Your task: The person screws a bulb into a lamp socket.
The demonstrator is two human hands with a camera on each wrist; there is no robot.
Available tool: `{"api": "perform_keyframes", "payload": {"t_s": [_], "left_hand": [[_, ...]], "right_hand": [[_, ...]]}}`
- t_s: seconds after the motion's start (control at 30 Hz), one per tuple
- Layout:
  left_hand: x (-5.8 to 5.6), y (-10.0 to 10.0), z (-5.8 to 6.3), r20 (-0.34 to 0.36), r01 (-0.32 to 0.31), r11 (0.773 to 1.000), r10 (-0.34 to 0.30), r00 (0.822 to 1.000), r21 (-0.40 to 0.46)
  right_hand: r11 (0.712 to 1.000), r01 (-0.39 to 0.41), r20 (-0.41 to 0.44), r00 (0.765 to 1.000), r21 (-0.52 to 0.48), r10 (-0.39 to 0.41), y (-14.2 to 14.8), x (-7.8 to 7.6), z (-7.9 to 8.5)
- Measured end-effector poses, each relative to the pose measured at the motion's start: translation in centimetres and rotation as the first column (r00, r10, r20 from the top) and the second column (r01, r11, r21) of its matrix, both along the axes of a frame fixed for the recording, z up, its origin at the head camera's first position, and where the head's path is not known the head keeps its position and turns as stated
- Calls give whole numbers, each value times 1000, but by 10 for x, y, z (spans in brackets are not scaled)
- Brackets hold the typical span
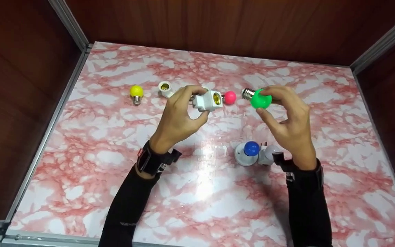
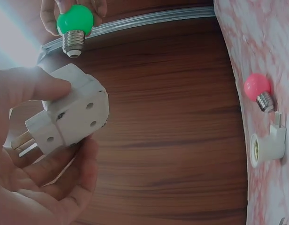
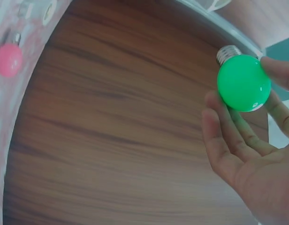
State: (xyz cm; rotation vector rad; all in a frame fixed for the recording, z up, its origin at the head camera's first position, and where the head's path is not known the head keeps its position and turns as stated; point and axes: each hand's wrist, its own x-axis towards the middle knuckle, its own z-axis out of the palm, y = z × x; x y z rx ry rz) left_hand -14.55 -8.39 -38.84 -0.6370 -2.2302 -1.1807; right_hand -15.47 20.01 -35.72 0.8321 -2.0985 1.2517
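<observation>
My left hand (image 1: 178, 116) holds a white plug-in lamp socket (image 1: 202, 102) between thumb and fingers, above the table. Its round brass-lined opening faces right. In the left wrist view, metal prongs (image 2: 23, 140) stick out from the socket's near end. My right hand (image 1: 295, 123) pinches a green light bulb (image 1: 262, 100) by its globe. The bulb's silver screw base (image 1: 248, 93) points left, toward the socket, with a gap between the two. In the right wrist view the green bulb (image 3: 244, 83) sits between the thumb and fingertips.
A yellow bulb (image 1: 136, 91) lies at the back left. Near the left hand is another white socket (image 1: 165, 87), and a pink bulb (image 1: 230, 97) lies behind the held socket. A blue bulb (image 1: 251, 148) on a round white base (image 1: 243, 159) stands beside a white bulb (image 1: 271, 151) in a plug-in socket.
</observation>
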Motion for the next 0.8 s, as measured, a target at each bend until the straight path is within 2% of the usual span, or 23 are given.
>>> {"api": "perform_keyframes", "payload": {"t_s": [0.17, 0.37, 0.8], "left_hand": [[-2, 1, -1, 33, 71, 997, -72, 997, 34], [-3, 3, -5, 65, 115, 992, -119, 991, 56], [-3, 6, -9, 68, 155, 988, -156, 985, 25]], "right_hand": [[998, -58, -22, 998, -1, 58, -5, 0, -4], [993, -116, -50, 992, 34, 118, -12, 2, -8], [980, -175, -5, 984, 95, 177, -19, 5, -11]]}}
